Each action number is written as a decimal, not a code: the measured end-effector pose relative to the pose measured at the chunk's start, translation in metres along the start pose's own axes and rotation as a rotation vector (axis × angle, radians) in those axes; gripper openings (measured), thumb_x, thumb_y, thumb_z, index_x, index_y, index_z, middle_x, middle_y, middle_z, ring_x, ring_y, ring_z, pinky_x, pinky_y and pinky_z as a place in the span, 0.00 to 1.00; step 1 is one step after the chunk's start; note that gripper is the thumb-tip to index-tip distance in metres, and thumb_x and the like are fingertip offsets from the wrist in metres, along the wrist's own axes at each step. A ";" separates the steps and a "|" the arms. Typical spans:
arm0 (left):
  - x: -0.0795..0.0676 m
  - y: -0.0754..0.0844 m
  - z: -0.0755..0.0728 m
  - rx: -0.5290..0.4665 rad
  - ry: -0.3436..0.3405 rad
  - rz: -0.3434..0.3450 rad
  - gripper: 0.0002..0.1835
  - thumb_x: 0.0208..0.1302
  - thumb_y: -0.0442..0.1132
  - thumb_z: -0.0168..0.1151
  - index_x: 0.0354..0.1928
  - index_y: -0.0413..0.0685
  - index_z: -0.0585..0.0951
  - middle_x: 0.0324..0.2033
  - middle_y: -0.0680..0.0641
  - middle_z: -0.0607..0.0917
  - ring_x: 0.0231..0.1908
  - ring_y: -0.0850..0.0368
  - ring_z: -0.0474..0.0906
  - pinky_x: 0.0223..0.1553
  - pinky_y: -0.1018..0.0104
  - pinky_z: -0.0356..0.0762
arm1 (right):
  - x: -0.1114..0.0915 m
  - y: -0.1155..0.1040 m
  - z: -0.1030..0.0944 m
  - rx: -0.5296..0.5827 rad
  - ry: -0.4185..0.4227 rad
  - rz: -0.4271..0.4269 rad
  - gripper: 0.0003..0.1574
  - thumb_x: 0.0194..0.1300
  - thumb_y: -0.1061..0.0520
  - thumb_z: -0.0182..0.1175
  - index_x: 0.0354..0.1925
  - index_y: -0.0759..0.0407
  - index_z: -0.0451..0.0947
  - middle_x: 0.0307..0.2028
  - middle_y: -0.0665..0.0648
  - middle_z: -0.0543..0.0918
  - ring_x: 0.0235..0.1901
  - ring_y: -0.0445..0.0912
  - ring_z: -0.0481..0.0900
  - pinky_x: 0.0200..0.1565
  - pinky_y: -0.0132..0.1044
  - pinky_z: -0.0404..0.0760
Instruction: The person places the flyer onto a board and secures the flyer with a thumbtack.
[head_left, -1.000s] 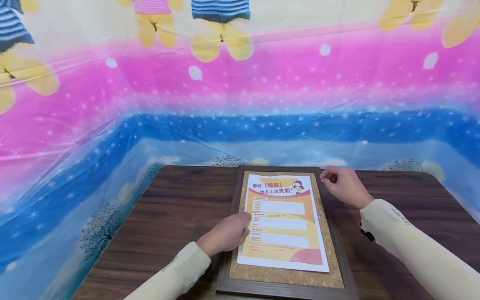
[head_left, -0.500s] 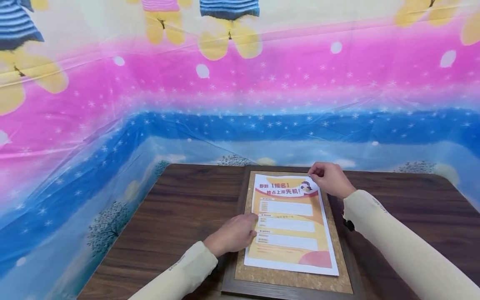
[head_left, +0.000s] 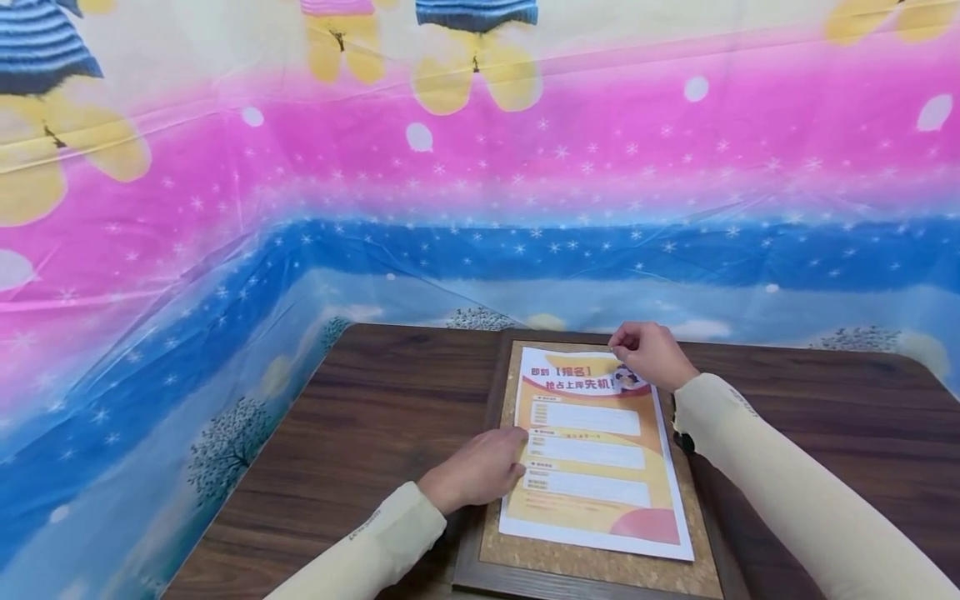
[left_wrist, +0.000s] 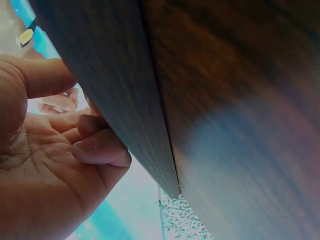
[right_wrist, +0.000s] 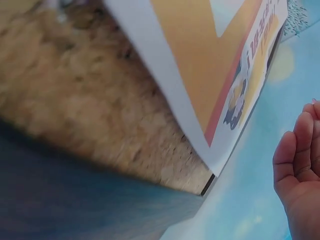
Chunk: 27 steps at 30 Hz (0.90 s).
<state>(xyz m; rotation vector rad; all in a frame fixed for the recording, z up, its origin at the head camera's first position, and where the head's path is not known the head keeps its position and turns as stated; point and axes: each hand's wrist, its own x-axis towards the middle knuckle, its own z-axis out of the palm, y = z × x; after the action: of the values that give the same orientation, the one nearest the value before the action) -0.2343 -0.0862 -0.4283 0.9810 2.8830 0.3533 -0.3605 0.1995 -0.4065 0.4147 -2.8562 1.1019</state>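
A yellow-and-white printed poster (head_left: 588, 500) lies on a framed cork board (head_left: 585, 562). My left hand (head_left: 480, 468) rests at the poster's left edge, its thumb and index finger spread against it. In the left wrist view, the other fingers of the left hand (left_wrist: 65, 145) bend in beside the dark frame (left_wrist: 107, 75). My right hand (head_left: 656, 354) is over the poster's upper right corner. Its thumb and index finger pinch a tiny pale thing (head_left: 613, 347), too small to identify. The right wrist view shows bent fingers on the right hand (right_wrist: 300, 165) beyond the poster's corner (right_wrist: 215, 162).
The board stands on a dark wooden table (head_left: 360, 417) with rounded far corners. A pink and blue patterned cloth (head_left: 480, 183) hangs around the table's back and left side. A small blurred clear thing (right_wrist: 61, 14) is on the cork in the right wrist view.
My right hand has moved left, from beyond the board's right edge to the poster's upper right corner. The left hand stays at the poster's left edge. The head view has shifted slightly right-to-left.
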 end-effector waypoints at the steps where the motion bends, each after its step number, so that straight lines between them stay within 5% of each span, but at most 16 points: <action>1: 0.000 0.000 0.000 -0.001 -0.003 -0.001 0.18 0.66 0.38 0.59 0.55 0.38 0.73 0.46 0.46 0.78 0.45 0.57 0.75 0.45 0.64 0.73 | 0.002 -0.001 0.002 0.006 -0.007 0.003 0.07 0.66 0.61 0.57 0.41 0.62 0.79 0.35 0.60 0.79 0.33 0.50 0.74 0.38 0.43 0.74; 14: -0.001 0.000 -0.001 0.011 0.002 -0.011 0.19 0.65 0.38 0.60 0.54 0.37 0.73 0.46 0.46 0.79 0.45 0.57 0.76 0.46 0.65 0.73 | 0.025 -0.006 0.025 -0.005 -0.146 0.051 0.07 0.67 0.61 0.55 0.41 0.61 0.79 0.37 0.58 0.79 0.35 0.51 0.73 0.39 0.43 0.72; 27: -0.001 -0.001 -0.001 0.002 -0.015 -0.013 0.18 0.65 0.38 0.59 0.55 0.38 0.73 0.45 0.47 0.78 0.45 0.58 0.75 0.46 0.67 0.73 | 0.042 -0.004 0.037 0.003 -0.194 0.158 0.07 0.68 0.59 0.56 0.40 0.61 0.79 0.39 0.59 0.78 0.39 0.52 0.73 0.41 0.45 0.72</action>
<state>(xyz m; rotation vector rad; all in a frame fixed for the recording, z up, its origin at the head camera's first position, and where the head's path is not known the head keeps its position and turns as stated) -0.2345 -0.0879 -0.4277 0.9611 2.8751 0.3400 -0.3986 0.1625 -0.4252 0.3164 -3.1049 1.1497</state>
